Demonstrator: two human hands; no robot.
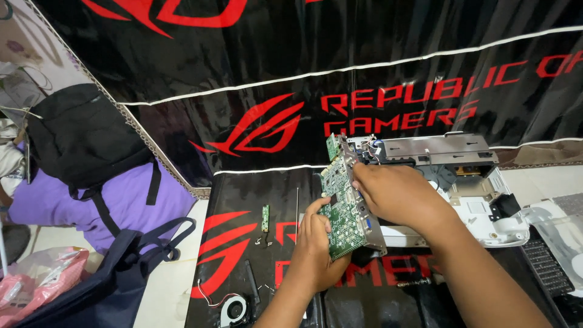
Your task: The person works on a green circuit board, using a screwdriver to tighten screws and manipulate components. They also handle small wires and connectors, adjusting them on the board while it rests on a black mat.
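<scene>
Left hand: we see it gripping the lower edge of the green circuit board, thumb on the face with components, other fingers behind it
Right hand: it comes from the right side and clasps the upper back of the same board, fingers curled over the metal frame; we cannot see the fingertips themselves
Board position: lifted above the black mat, tilted on its edge, between both hands — just left of the opened white device
Long axis: it runs from upper left to lower right, from a small green sub-board on top down to the metal corner near the left wrist
Which hand is nearer: both touch it; the left hand holds the low end, the right hand the high end beside the device
Wires: a bundle goes from the top of the board into the device, so the board seems still attached there
Nearby on the mat: a small narrow green board, a thin metal rod, a small fan
Left of the mat: a black backpack on purple cloth
</scene>
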